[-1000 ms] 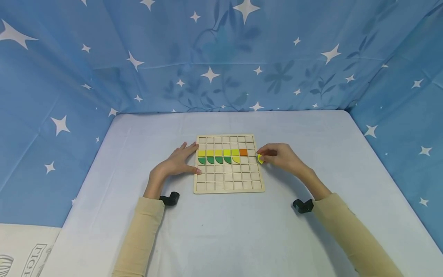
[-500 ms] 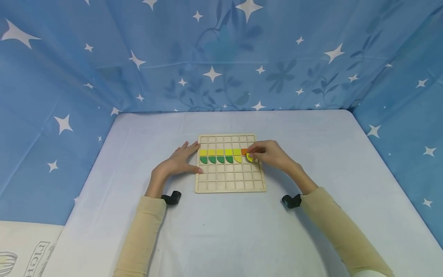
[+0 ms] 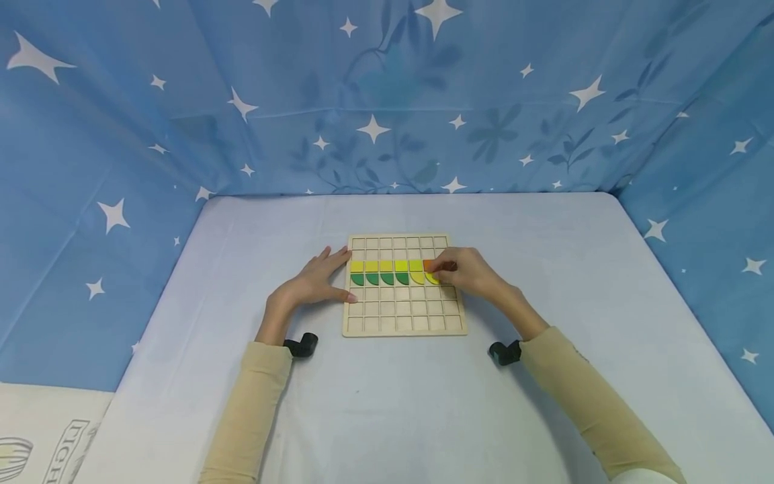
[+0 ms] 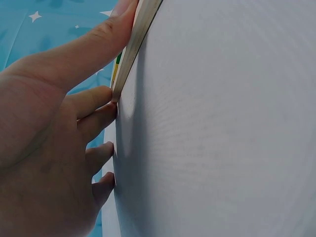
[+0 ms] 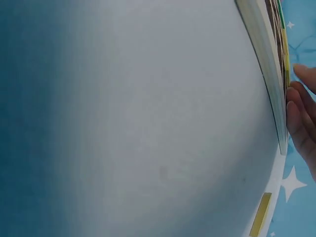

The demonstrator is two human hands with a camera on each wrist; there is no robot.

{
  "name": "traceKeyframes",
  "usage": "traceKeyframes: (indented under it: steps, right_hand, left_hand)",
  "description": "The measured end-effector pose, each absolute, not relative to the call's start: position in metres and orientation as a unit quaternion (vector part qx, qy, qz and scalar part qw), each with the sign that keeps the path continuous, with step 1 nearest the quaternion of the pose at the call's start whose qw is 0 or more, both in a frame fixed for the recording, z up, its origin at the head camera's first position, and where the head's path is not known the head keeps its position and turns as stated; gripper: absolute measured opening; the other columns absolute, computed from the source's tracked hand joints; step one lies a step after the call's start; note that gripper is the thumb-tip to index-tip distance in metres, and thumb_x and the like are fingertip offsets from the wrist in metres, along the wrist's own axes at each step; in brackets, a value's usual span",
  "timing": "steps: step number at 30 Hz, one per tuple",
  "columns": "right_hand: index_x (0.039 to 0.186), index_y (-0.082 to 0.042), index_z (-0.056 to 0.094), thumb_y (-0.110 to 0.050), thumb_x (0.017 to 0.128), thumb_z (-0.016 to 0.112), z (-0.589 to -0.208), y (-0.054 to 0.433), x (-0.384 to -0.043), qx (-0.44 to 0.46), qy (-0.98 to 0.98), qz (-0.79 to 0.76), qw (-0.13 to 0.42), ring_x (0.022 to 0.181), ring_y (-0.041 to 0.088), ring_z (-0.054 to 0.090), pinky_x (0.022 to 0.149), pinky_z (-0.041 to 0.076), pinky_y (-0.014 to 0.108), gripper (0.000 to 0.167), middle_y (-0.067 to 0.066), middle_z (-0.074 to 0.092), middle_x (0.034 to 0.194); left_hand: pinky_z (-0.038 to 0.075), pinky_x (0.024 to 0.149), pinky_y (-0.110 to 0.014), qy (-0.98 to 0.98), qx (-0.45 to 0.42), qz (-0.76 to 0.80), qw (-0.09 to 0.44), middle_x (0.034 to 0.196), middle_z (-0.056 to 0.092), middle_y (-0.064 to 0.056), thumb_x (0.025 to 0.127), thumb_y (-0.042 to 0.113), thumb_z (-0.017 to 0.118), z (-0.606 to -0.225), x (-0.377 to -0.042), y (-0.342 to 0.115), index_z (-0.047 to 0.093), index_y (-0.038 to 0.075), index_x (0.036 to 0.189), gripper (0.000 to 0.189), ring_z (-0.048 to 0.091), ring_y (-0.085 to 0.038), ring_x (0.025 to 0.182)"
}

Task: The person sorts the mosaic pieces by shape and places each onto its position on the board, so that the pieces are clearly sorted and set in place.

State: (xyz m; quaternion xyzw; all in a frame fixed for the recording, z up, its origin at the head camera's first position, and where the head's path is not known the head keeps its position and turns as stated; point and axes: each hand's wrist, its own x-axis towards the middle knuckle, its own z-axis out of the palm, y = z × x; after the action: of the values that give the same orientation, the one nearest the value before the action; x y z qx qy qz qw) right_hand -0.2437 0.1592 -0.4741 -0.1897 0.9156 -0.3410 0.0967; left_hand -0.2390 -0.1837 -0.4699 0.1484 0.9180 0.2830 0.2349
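Note:
A square wooden grid board (image 3: 396,332) lies flat on the table. One row holds yellow square tiles (image 3: 386,266) with an orange square tile (image 3: 428,265) at their right. In the row below sit several green quarter-circle tiles (image 3: 388,278) and a yellow one. My left hand (image 3: 311,279) spreads along the board's left edge, thumb over the rim; the left wrist view shows the fingertips (image 4: 106,96) at that edge. My right hand (image 3: 470,271) pinches another yellow quarter-circle tile (image 3: 432,278) in the cell below the orange square, its fingers partly covering both.
White cloth (image 3: 393,403) covers the table, with a starry blue curtain (image 3: 387,101) behind and at the sides. A small yellowish flat piece (image 5: 260,215) lies on the cloth beyond the board in the right wrist view. Black wrist mounts (image 3: 301,345) sit near both cuffs.
My right hand has moved left from beside the board to over it, bringing the yellow quarter-circle tile down to the cell below the orange square. My left hand stays at the board's edge.

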Motion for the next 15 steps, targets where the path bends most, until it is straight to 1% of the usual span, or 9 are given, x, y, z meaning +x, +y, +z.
traceKeyframes:
  steps: [3, 8, 12, 15]
  right_hand:
    - [0.106, -0.006, 0.079, -0.007, 0.091, 0.077, -0.4746, 0.1585, -0.2427, -0.205, 0.918, -0.328, 0.090, 0.085, 0.019, 0.062, 0.075, 0.053, 0.032, 0.014, 0.008, 0.072, 0.104]
    - [0.112, -0.006, 0.077, -0.009, 0.089, 0.080, -0.4752, 0.1585, -0.2432, -0.220, 0.921, -0.306, 0.096, 0.083, 0.018, 0.058, 0.072, 0.050, 0.030, 0.024, 0.006, 0.068, 0.100]
    - [0.116, -0.007, 0.077, -0.009, 0.090, 0.079, -0.4730, 0.1607, -0.2422, -0.214, 0.920, -0.313, 0.102, 0.086, 0.019, 0.060, 0.075, 0.052, 0.032, 0.026, 0.007, 0.069, 0.105]
    - [0.115, -0.007, 0.077, -0.010, 0.092, 0.076, -0.4718, 0.1649, -0.2404, -0.205, 0.916, -0.330, 0.103, 0.091, 0.020, 0.064, 0.080, 0.055, 0.035, 0.023, 0.009, 0.071, 0.111]
  left_hand:
    - [0.003, 0.128, -0.062, 0.918, 0.151, 0.283, 0.234, 0.175, 0.010, -0.001, 0.083, 0.046, 0.083, -0.4718, -0.2395, -0.1833, 0.021, 0.016, 0.166, 0.108, -0.005, -0.032, 0.161]
    - [0.002, 0.128, -0.062, 0.918, 0.149, 0.284, 0.234, 0.174, 0.010, -0.001, 0.083, 0.047, 0.084, -0.4706, -0.2395, -0.1832, 0.021, 0.016, 0.166, 0.109, -0.005, -0.032, 0.161]
    - [0.003, 0.127, -0.063, 0.919, 0.146, 0.281, 0.234, 0.175, 0.011, -0.001, 0.083, 0.048, 0.083, -0.4676, -0.2389, -0.1825, 0.021, 0.017, 0.166, 0.109, -0.004, -0.033, 0.161]
    - [0.003, 0.128, -0.062, 0.919, 0.146, 0.281, 0.234, 0.174, 0.011, -0.001, 0.083, 0.047, 0.084, -0.4671, -0.2388, -0.1825, 0.021, 0.017, 0.166, 0.108, -0.004, -0.033, 0.161]
